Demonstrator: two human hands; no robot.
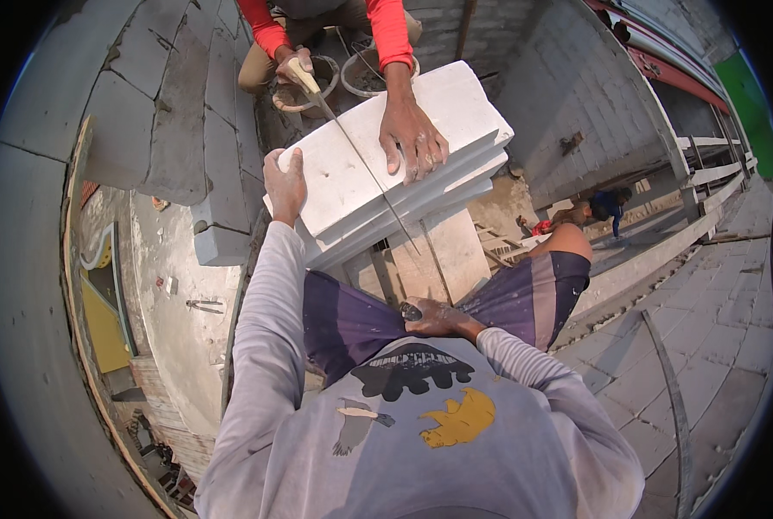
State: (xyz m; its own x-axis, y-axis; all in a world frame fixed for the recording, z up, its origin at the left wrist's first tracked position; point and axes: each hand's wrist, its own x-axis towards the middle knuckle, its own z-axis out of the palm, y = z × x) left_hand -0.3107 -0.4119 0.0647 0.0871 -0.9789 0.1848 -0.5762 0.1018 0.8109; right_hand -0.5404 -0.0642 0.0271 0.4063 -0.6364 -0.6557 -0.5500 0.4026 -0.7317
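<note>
- Looking down through the head view, the only one, and finding the top white block (451,99) lying flat above similar lower blocks (460,189), between the wearer and a red-sleeved co-worker
- Steadying the left end of the top block with the left hand (285,186), spreading thumb and fingers apart against it rather than pressing them together
- Resting the right hand (443,317) in the lap, over the purple shorts (352,316), well apart from the blocks; curling its fingers inward, but not showing clearly whether anything is being pinched, so not being able to tell
- Seeing a handsaw (352,140) running across the top face, passing beyond the near edge, its handle being gripped by one co-worker's hand (295,65)
- Pressing down on the block to the right of the blade with the co-worker's other hand (414,134), fingers fanning out
- Judging the cutting as being under way: positioning and bracing looking done, saw lying on its line
- Seeing no separated piece, so probably leaving the rest of the cut to finish; not being able to tell its depth
</note>
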